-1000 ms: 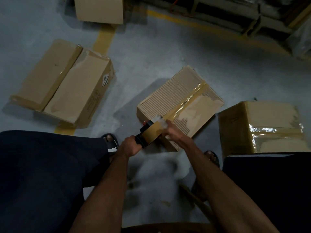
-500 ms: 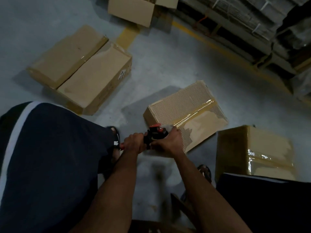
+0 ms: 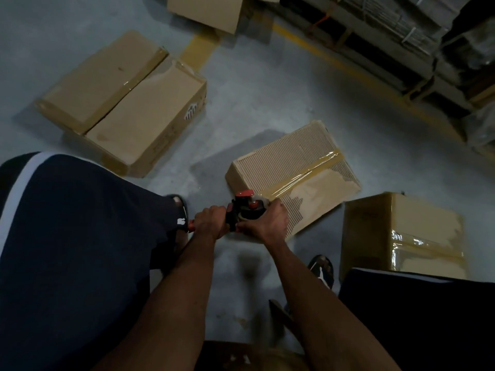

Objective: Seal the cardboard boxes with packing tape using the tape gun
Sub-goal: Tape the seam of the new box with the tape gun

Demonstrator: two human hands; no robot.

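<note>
At the near edge of the taped brown cardboard box, left hand grips the red-and-black tape gun; right hand clasps its roll end.

I'm looking down at a warehouse: grey concrete floor, yellow floor line, cardboard boxes, stacked pallets.
</note>
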